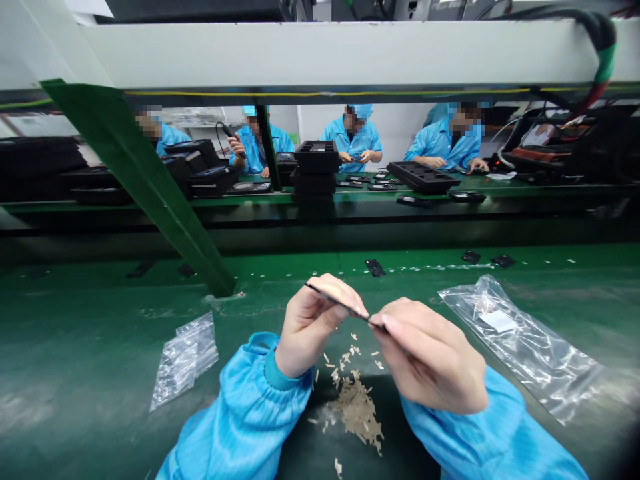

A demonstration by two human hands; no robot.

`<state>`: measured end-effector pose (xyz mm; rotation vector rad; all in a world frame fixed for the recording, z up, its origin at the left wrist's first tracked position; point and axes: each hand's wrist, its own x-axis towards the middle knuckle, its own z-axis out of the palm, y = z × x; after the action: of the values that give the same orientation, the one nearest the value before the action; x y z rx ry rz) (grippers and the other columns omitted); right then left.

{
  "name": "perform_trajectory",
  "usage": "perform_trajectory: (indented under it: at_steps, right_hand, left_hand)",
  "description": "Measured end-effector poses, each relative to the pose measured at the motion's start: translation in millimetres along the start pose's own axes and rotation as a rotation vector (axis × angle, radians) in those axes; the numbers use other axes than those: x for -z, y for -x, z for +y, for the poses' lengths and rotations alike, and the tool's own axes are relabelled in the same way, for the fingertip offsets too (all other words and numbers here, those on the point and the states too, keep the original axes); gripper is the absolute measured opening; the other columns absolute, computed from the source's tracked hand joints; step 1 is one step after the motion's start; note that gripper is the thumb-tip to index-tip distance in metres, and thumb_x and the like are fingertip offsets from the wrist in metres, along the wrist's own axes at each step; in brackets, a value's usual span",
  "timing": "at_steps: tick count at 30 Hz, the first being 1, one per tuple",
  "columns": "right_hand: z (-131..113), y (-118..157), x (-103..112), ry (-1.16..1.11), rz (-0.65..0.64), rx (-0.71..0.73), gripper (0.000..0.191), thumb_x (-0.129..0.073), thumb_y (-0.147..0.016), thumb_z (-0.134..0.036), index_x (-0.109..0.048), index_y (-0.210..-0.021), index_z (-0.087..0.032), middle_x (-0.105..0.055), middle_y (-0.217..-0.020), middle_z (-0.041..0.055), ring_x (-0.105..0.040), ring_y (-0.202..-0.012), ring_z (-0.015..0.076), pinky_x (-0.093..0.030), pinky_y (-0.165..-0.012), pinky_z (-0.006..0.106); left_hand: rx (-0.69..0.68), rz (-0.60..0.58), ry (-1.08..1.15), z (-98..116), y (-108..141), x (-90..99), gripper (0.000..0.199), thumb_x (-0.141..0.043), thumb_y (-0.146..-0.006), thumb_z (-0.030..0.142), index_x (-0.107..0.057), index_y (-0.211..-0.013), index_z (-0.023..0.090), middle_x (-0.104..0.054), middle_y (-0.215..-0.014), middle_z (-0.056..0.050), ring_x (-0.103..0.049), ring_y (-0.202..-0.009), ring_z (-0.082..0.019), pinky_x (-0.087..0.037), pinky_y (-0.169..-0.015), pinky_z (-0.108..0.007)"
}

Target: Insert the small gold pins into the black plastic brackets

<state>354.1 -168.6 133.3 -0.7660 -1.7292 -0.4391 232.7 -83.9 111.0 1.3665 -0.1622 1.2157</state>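
Observation:
Between my two hands is a thin, flat black part [345, 305], seen nearly edge-on and tilted down to the right. My left hand [316, 320] grips its left end, with the thumb below and the fingers above. At its right end my right hand [425, 353] is closed, thumb and fingertips pinched on the edge. Whether those fingertips also hold a tiny piece I cannot make out. Beneath the hands, a heap of small beige strips [357, 407] lies on the green work surface [120, 360], with loose strips scattered around it.
A clear plastic bag [525, 347] with a white label lies to the right, smaller clear bags [185, 353] to the left. Flat black parts [375, 268] lie further back. A slanted green post [145, 187] stands at left. Across the bench, co-workers in blue sit behind black trays [423, 177].

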Motion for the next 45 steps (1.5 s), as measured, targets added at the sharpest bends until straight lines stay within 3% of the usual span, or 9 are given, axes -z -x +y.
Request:
perform_trajectory:
  at_steps: [5, 10, 16, 25, 38, 45]
  right_hand:
    - [-1, -2, 5, -0.294, -0.038, -0.27, 0.022, -0.053, -0.082, -0.02, -0.056, -0.103, -0.02, -0.058, -0.08, 0.0067, -0.057, -0.07, 0.0184, -0.051, -0.057, 0.035]
    - [0, -5, 10, -0.434, -0.154, -0.454, 0.003, -0.053, -0.081, -0.017, -0.053, -0.08, -0.019, -0.05, -0.069, 0.0015, -0.049, -0.061, 0.0141, -0.044, -0.054, 0.03]
    - [0, -9, 12, -0.419, -0.249, -0.442, 0.01, -0.047, -0.083, -0.012, -0.049, -0.076, -0.019, -0.046, -0.065, 0.0005, -0.044, -0.059, 0.0132, -0.039, -0.052, 0.028]
    - [-1, -3, 5, -0.502, -0.172, -0.489, 0.012, -0.042, -0.088, -0.018, -0.046, -0.077, -0.019, -0.044, -0.069, 0.0009, -0.043, -0.064, 0.0139, -0.04, -0.057, 0.03]
    - [-1, 1, -1, -0.566, -0.109, -0.544, 0.015, -0.041, -0.089, -0.02, -0.046, -0.075, -0.018, -0.041, -0.069, 0.0002, -0.041, -0.064, 0.0135, -0.036, -0.058, 0.029]
    - [2, 4, -6, -0.581, -0.072, -0.59, 0.013, -0.043, -0.089, -0.02, -0.046, -0.076, -0.019, -0.043, -0.069, -0.0003, -0.043, -0.064, 0.0131, -0.036, -0.058, 0.029]
  left_hand:
    - [0.006, -0.013, -0.08, 2, -1, 2.8, 0.007, -0.059, -0.082, 0.023, -0.062, -0.088, 0.023, -0.06, -0.075, -0.002, -0.059, -0.07, -0.016, -0.049, -0.065, -0.031]
    - [0.017, -0.05, -0.083, 2, -2, 8.2, 0.008, -0.059, -0.081, 0.023, -0.063, -0.088, 0.023, -0.059, -0.075, -0.002, -0.057, -0.07, -0.016, -0.047, -0.064, -0.031]
    - [0.114, -0.012, -0.139, 3, 2, 9.6, 0.009, -0.06, -0.081, 0.028, -0.063, -0.086, 0.021, -0.057, -0.074, -0.003, -0.055, -0.069, -0.016, -0.046, -0.062, -0.03]
    - [0.168, 0.025, -0.058, -2, 4, 3.6, 0.007, -0.058, -0.083, 0.027, -0.061, -0.083, 0.022, -0.055, -0.072, -0.001, -0.054, -0.069, -0.014, -0.044, -0.063, -0.028]
    - [0.087, 0.079, 0.05, -11, 4, -4.5, 0.005, -0.057, -0.083, 0.019, -0.061, -0.083, 0.022, -0.056, -0.073, 0.001, -0.053, -0.068, -0.012, -0.043, -0.065, -0.027]
    - [0.079, 0.098, 0.005, -10, 6, -6.9, 0.002, -0.059, -0.081, 0.024, -0.059, -0.08, 0.022, -0.057, -0.07, 0.0, -0.054, -0.066, -0.012, -0.045, -0.064, -0.027]
